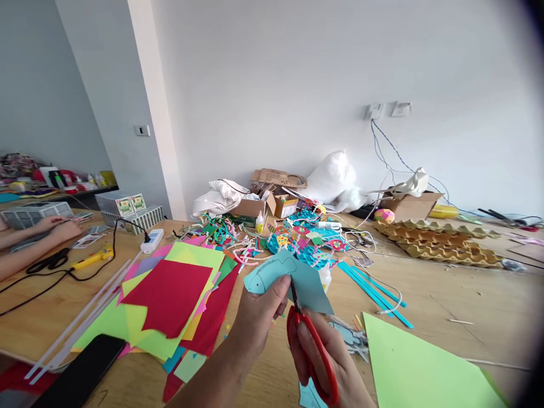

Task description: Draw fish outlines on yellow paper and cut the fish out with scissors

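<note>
My left hand (257, 311) pinches a piece of blue paper (312, 283) between thumb and fingers, above the table. A fish outline with a dot eye is drawn in dark line on its left part. My right hand (335, 345) grips red-handled scissors (326, 371), fingers through the loops. Their dark blades meet the lower edge of the paper beside my left thumb; how far apart the blades are is hard to make out. Under and behind my right hand lie a drawn paper piece (351, 335) and another blue scrap (310, 395).
Stacked coloured paper (176, 294) and a black phone (85, 371) lie left; a green sheet (419, 362) lies right. Craft pieces (293, 241) and egg trays (442, 243) stand behind. At far left, another person's hands (63, 229) are near a glue gun (93, 256).
</note>
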Demonstrator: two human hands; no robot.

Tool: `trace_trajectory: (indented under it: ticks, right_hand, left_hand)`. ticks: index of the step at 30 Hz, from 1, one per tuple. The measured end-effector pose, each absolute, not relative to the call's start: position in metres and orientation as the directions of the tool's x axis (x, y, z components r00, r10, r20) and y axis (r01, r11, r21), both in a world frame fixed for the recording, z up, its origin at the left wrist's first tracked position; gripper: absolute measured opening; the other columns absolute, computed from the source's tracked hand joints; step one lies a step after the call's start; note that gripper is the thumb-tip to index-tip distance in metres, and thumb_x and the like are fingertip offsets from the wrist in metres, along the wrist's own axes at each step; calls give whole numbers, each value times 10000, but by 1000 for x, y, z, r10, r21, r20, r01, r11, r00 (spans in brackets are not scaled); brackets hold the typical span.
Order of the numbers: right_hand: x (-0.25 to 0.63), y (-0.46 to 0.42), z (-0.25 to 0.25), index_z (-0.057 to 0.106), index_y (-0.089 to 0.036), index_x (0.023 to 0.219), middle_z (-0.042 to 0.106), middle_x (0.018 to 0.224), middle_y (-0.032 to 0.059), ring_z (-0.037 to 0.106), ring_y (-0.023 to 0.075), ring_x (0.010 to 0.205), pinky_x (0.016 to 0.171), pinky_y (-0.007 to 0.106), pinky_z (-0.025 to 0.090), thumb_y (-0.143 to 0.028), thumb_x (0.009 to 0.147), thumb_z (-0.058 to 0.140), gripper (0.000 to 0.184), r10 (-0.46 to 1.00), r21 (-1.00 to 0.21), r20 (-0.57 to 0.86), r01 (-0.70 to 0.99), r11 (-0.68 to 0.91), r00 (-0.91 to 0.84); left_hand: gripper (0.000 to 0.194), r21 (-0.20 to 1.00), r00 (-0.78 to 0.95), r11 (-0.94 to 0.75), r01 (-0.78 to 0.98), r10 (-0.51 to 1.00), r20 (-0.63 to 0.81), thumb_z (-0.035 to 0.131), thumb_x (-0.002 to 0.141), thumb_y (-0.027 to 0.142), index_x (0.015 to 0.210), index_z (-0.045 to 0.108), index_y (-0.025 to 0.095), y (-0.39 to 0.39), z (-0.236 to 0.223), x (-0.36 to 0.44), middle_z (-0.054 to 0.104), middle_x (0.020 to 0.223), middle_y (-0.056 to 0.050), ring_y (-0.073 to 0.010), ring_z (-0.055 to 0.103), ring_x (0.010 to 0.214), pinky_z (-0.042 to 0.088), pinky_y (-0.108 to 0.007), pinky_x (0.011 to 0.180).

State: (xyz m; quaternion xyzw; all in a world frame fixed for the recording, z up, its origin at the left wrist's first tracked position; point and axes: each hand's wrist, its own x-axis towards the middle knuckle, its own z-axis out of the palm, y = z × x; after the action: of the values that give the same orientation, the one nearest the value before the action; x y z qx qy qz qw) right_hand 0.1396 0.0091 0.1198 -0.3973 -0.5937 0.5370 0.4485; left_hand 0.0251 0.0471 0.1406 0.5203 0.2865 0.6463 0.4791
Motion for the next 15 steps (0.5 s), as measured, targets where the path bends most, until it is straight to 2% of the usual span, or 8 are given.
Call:
trace_trajectory:
  ticks: [7, 15]
  right_hand:
    - [145, 10, 113, 456, -212, 650, 433, 470, -52, 380, 107, 444, 444, 219, 314, -584, 865, 420, 431, 913, -990, 141, -24, 142, -384]
    - [147, 12, 120, 474, -224, 632, 440, 449, -39, 410, 131, 445, 452, 236, 355, -604, 842, 437, 435, 920, -990, 124, 14, 139, -371]
  left_hand:
    - [264, 862, 41, -433, -262, 888, 459, 452, 868, 254, 618, 396, 191, 48, 142, 19, 298, 493, 78, -73, 286, 444, 249, -233, 451]
    - [244, 904, -45, -329, -272, 943, 330, 440, 801, 234, 572, 364, 203, 45, 145, 23, 288, 463, 80, -73, 267, 424, 231, -231, 424]
